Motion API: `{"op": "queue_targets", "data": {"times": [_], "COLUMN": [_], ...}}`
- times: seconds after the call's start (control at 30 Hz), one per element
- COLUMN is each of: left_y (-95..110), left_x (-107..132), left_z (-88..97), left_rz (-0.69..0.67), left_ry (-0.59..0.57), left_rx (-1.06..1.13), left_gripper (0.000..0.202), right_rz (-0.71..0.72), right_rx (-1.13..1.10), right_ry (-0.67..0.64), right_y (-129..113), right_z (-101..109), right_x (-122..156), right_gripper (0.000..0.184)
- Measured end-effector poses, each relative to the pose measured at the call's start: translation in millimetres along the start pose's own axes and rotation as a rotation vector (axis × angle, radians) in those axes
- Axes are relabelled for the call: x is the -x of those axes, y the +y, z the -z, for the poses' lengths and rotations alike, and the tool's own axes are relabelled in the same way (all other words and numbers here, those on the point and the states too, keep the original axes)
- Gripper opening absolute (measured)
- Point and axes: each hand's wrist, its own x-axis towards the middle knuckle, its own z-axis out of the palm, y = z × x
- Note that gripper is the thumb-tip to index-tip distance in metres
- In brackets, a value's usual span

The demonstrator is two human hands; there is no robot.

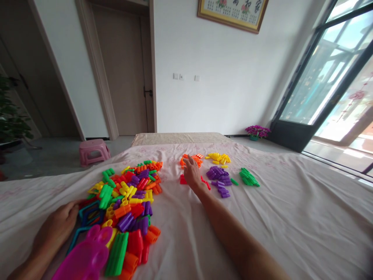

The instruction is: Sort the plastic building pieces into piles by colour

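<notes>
A big mixed heap of coloured plastic tube pieces [128, 198] lies on a pale bedsheet [291, 210] at the left. My left hand [60, 225] rests at the heap's left edge, fingers curled loosely against the pieces, touching a blue frame piece [89, 213]. My right hand [191, 171] is stretched far forward, fingers reaching into a small orange pile [190, 158]; whether it holds a piece is hidden. Sorted piles lie beside it: red pieces [183, 179], yellow pieces [218, 157], purple pieces [220, 177], green pieces [248, 177].
A magenta plastic scoop-like piece [84, 256] lies at the near left. Beyond the bed stand a pink stool [93, 151], a closed door [122, 74], a potted purple flower [257, 131] and a large window at the right.
</notes>
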Motion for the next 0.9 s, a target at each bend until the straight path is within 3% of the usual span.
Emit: {"op": "queue_targets", "data": {"times": [0.17, 0.47, 0.7, 0.9], "left_y": [-8.1, -12.5, -20.6, -20.4], "left_x": [-5.1, -5.4, -11.7, -10.0], "left_z": [-5.6, -9.7, -14.5, -14.4], "left_rz": [0.036, 0.038, 0.032, 0.021], "left_ry": [-0.066, -0.062, -0.043, -0.041], "left_rx": [0.098, 0.132, 0.115, 0.115], "left_gripper": [0.051, 0.048, 0.046, 0.046], "right_rz": [0.17, 0.475, 0.404, 0.4], "right_rx": [-0.123, -0.222, -0.213, -0.267], "right_ry": [-0.129, -0.345, -0.353, -0.351], "right_y": [-18.9, -81.2, -86.3, -80.0], "right_z": [-0.1, -9.8, -8.7, -17.9], "right_x": [20.8, 47.3, 49.5, 51.3], "right_gripper": [0.033, 0.041, 0.018, 0.021]}}
